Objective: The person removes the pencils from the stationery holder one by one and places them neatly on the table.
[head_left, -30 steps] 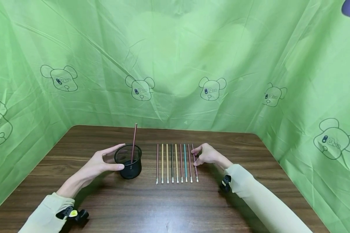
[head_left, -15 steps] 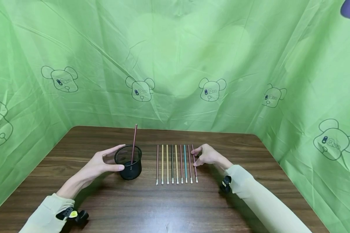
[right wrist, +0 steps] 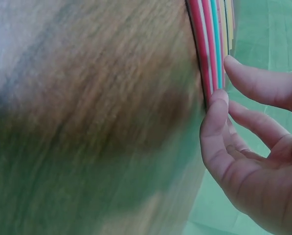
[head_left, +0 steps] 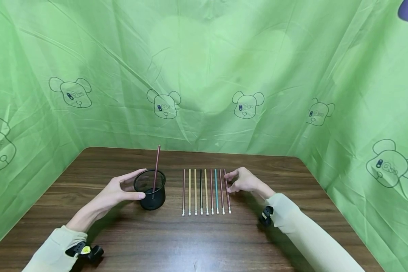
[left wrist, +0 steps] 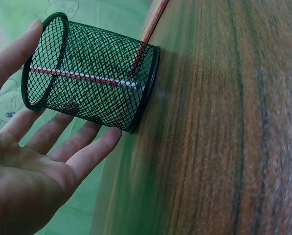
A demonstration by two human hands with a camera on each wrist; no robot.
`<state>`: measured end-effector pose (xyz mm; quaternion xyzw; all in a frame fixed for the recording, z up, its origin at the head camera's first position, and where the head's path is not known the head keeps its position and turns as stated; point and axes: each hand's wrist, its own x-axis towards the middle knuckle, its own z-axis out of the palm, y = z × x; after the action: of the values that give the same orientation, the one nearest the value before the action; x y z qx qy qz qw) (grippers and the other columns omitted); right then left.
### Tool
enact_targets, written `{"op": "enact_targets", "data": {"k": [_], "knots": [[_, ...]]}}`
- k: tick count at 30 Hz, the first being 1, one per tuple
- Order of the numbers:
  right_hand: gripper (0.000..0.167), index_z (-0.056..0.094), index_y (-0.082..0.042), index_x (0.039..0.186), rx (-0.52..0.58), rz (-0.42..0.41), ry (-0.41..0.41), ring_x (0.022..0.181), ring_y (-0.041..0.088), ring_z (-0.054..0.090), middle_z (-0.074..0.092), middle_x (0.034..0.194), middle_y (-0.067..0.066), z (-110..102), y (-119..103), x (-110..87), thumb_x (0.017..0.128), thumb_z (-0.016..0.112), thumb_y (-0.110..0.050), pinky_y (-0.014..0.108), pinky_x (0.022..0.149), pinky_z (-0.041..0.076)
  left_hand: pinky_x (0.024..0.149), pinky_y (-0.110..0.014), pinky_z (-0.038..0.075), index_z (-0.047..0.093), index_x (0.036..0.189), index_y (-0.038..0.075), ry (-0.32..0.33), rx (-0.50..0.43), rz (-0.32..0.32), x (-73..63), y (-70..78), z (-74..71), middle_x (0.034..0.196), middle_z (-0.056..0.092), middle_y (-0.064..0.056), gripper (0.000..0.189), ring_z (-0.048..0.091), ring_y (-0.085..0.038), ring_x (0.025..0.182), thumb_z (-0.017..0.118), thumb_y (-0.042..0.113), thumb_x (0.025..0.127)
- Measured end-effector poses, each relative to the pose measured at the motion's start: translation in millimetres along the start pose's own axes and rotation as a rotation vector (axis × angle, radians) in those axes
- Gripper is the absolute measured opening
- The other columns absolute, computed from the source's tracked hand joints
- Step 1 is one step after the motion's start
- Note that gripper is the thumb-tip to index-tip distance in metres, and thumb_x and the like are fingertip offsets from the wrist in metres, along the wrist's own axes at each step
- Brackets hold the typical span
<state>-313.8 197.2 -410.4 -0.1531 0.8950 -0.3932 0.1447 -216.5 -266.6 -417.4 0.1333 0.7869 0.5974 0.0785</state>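
A black mesh pencil cup (head_left: 152, 200) stands upright on the left half of the table, one dark red pencil (head_left: 156, 166) leaning in it. My left hand (head_left: 117, 189) holds the cup from its left, thumb on the near side and fingers reaching round the far side; the left wrist view shows the thumb at the rim (left wrist: 22, 78). To the right lies a row of several pencils (head_left: 206, 192), side by side with eraser ends toward me. At the row's right end, my right hand (head_left: 246, 180) touches the outermost dark red pencil (head_left: 229, 202) with thumb and fingertips spread along it.
The brown wood-grain table (head_left: 204, 241) extends in front of the row and to both sides. Green cloth (head_left: 204, 68) printed with bear heads hangs behind and around it. A black camera sits on each wrist, the left one (head_left: 95, 254) close above the table.
The right hand has shifted very slightly to the right over the last half second. The left hand, cup and row of pencils look nearly still.
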Motion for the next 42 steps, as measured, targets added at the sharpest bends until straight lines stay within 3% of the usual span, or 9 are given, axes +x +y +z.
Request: {"op": "enact_targets", "data": {"k": [8,12,16,19,23,30,35,42], "knots": [[0.058,0.070,0.005,0.133,-0.026,-0.037,-0.010,0.057,0.012,0.060,0.072,0.123,0.023,-4,-12,-4.8,0.078,0.089,0.003,0.031,0.061,0.056,0.099,-0.022,0.044,0.042,0.163,0.014,0.001,-0.005,0.012,0.0,-1.9,-0.4,0.150,0.058,-0.015,0.083,0.054,-0.030,0.137,0.084,0.016,0.092],[0.055,0.070,0.005,0.133,-0.037,-0.073,-0.016,0.072,0.016,0.068,0.071,0.126,0.025,-2,-24,-7.8,0.081,0.087,0.002,0.029,0.061,0.056,0.099,-0.022,0.044,0.042,0.163,0.014,0.002,-0.004,0.013,-0.1,-2.5,-0.8,0.151,0.057,-0.015,0.082,0.054,-0.029,0.137,0.084,0.016,0.092],[0.053,0.070,0.004,0.133,-0.051,-0.120,-0.034,0.075,0.019,0.068,0.071,0.126,0.023,5,-37,-9.0,0.083,0.086,0.001,0.029,0.061,0.056,0.099,-0.023,0.044,0.043,0.163,0.015,0.001,0.000,0.012,-0.1,-2.6,-0.9,0.151,0.057,-0.015,0.081,0.054,-0.028,0.137,0.084,0.016,0.092],[0.052,0.072,0.001,0.132,-0.076,-0.164,-0.044,0.079,0.020,0.068,0.074,0.123,0.019,13,-46,-9.1,0.083,0.086,-0.002,0.031,0.069,0.056,0.100,-0.023,0.044,0.043,0.163,0.015,0.001,0.003,0.009,0.2,-2.7,-0.7,0.152,0.056,-0.014,0.081,0.053,-0.028,0.138,0.084,0.016,0.092],[0.049,0.073,-0.002,0.131,-0.091,-0.211,-0.062,0.100,0.025,0.071,0.074,0.124,0.016,24,-60,-8.6,0.084,0.086,-0.005,0.034,0.083,0.056,0.099,-0.023,0.044,0.044,0.163,0.016,0.000,0.002,0.006,0.7,-2.8,-0.4,0.152,0.056,-0.014,0.081,0.053,-0.028,0.138,0.084,0.016,0.092],[0.045,0.074,-0.005,0.132,-0.049,-0.272,-0.104,0.094,0.020,0.072,0.073,0.128,0.014,44,-82,-3.4,0.088,0.083,-0.005,0.035,0.087,0.056,0.100,-0.023,0.043,0.044,0.162,0.018,0.006,0.015,0.009,1.5,-1.9,-0.7,0.154,0.054,-0.013,0.080,0.050,-0.027,0.140,0.084,0.017,0.092],[0.048,0.072,-0.011,0.136,-0.027,-0.333,-0.099,0.089,0.019,0.073,0.075,0.124,0.007,61,-98,2.9,0.089,0.082,-0.006,0.032,0.080,0.056,0.103,-0.027,0.042,0.045,0.162,0.020,0.006,0.027,0.005,1.2,-0.7,-1.0,0.153,0.055,-0.012,0.080,0.050,-0.026,0.141,0.084,0.018,0.092],[0.047,0.073,-0.015,0.136,0.014,-0.392,-0.074,0.083,0.014,0.070,0.074,0.123,-0.002,80,-121,10.4,0.091,0.082,-0.008,0.027,0.070,0.052,0.099,-0.022,0.044,0.044,0.163,0.018,-0.001,0.006,0.004,0.7,-0.2,-0.5,0.151,0.057,-0.015,0.081,0.052,-0.028,0.139,0.084,0.017,0.092]]}}
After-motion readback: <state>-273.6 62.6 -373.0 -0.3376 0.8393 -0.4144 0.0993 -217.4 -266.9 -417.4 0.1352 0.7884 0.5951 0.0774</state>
